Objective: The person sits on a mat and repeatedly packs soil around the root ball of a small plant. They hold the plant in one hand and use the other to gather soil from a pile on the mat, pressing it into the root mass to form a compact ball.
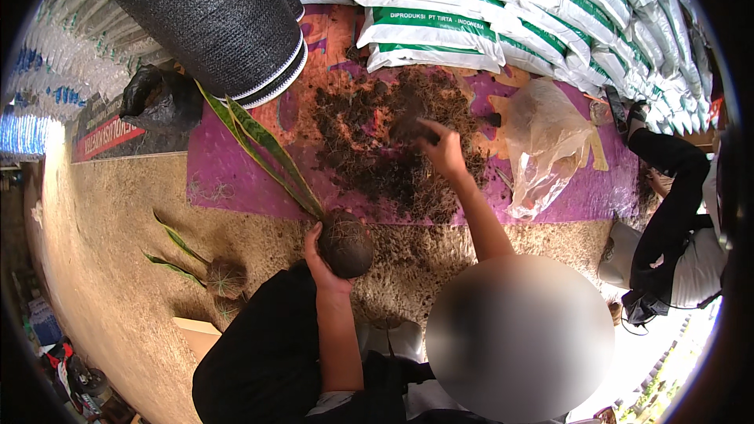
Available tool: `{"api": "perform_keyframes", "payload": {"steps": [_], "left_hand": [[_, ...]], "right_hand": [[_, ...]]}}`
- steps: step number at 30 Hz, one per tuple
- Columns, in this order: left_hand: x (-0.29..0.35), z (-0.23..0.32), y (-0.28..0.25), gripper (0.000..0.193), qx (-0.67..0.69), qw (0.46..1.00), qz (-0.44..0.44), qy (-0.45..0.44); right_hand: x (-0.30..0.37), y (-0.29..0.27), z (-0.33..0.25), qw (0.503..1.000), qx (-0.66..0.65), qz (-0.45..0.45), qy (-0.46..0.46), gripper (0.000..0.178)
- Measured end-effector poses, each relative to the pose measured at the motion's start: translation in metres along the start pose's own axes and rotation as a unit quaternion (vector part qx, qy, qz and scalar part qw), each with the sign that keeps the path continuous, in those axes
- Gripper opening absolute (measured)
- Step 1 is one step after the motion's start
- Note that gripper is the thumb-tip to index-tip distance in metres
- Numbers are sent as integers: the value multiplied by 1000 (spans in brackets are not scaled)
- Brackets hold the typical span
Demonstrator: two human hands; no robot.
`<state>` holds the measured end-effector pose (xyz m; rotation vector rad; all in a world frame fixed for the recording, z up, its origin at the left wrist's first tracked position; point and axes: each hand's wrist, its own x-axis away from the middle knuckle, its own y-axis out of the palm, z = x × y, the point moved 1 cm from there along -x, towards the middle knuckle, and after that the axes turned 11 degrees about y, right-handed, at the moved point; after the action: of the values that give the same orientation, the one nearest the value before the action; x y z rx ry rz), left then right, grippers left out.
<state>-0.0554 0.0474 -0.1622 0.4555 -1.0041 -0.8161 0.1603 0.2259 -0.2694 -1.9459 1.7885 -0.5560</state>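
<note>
Head view: left hand on a plant's brown ball, right hand at the loose fibre

Left hand [323, 263]: cupped partly closed around the lower left of a round brown ball [349, 247], thumb up along its side. Ball is just off the near edge of a purple sheet [228, 192]; long green, yellow-edged leaves [263, 145] rise from it, slanting up and left over the sheet

Right hand [445, 151]: fingers bent, reaching into a spread of dark loose fibre [393, 177] on the sheet; cannot tell whether they grip any

Surroundings: clear plastic bag [546, 137] right of the fibre; black mesh roll [208, 23] at upper left; stacked white and green sacks [432, 31] beyond. Smaller leafed ball [226, 276] on the ground at left. Another person's dark-clothed leg [667, 220] at far right
</note>
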Motion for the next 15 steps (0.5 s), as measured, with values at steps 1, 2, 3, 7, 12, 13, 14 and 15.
{"api": "perform_keyframes", "payload": {"steps": [1,2,3,7,12,13,14,15], "left_hand": [[1,0,0,48,-1,1000,6,-3],[1,0,-1,47,2,1000,0,-1],[1,-1,-3,47,6,1000,-6,1],[0,-6,-3,46,7,999,-34,2],[2,-5,2,45,9,1000,-24,-15],[3,-5,3,45,6,1000,-22,-17],[2,-5,3,45,3,1000,-23,-14],[2,-6,2,45,0,1000,-23,-10]], "right_hand": [[-5,-9,-12,1000,-1,5,24,46],[-9,-17,-24,999,-21,-3,39,45],[-12,-24,-41,998,-40,-9,54,44],[-21,-30,-43,1000,-5,-5,21,43],[-8,-7,-11,990,115,-83,24,50],[-3,2,-7,978,122,-169,27,53],[3,11,-2,958,128,-254,30,56],[12,19,1,949,214,-229,-10,61]]}}
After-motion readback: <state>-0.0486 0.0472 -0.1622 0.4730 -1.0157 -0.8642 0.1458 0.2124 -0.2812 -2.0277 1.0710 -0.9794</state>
